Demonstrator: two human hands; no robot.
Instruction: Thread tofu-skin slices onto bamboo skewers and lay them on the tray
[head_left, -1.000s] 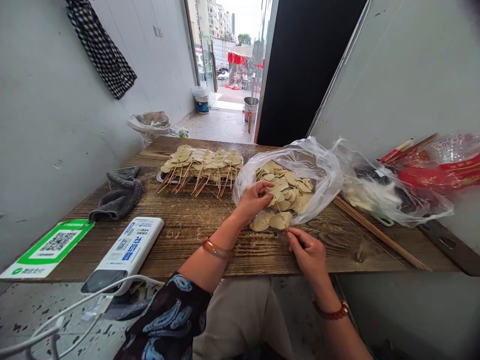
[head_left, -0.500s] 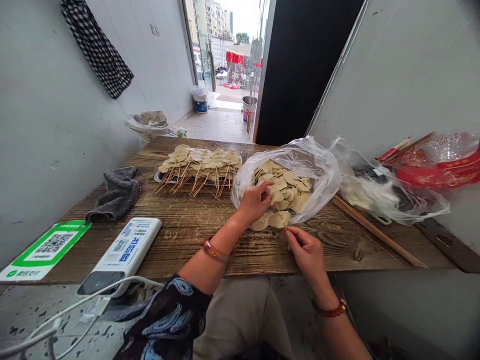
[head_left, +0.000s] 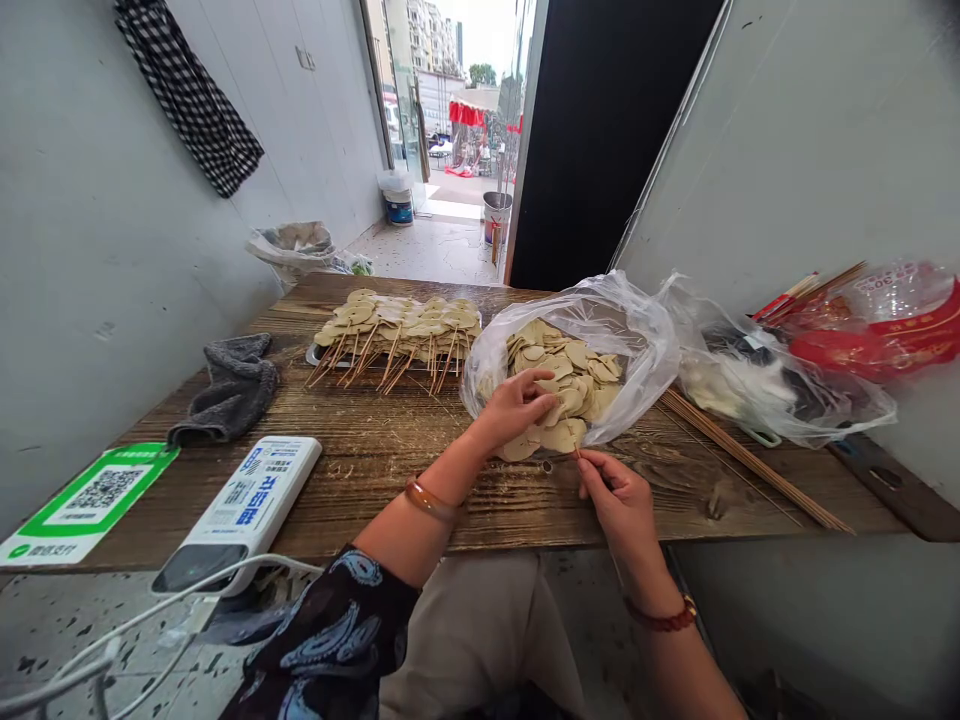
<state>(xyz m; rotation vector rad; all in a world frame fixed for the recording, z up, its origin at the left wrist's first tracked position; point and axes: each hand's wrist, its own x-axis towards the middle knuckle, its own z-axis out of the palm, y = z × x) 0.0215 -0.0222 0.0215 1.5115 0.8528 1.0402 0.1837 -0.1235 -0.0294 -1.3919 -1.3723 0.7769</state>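
Observation:
My right hand [head_left: 619, 495] pinches the lower end of a thin wooden skewer [head_left: 577, 450], which points up and away. A pale beige round slice [head_left: 562, 436] is threaded on it near the fingers. Further up the skewer, my left hand [head_left: 516, 405] closes thumb and fingers at another pale slice [head_left: 566, 402]; the exact grip is partly hidden. Both hands are at the near side of an open clear plastic bag [head_left: 645, 350] heaped with loose slices [head_left: 577, 355]. Left of the bag, a tray [head_left: 313, 354] carries stacked skewers of slices [head_left: 397, 325], sticks toward me.
Bare skewers [head_left: 757, 460] lie in a bundle on the wooden table [head_left: 420, 480], right of the bag. Plastic packaging [head_left: 787, 390] lies beyond them. At left are a grey cloth [head_left: 232, 385], a white boxy device [head_left: 244, 505] with cables and a green QR card [head_left: 94, 495].
My left hand has shifted slightly right, with its thumb and fingers now around a slice by the skewer. My right hand has moved slightly right, still pinching the skewer.

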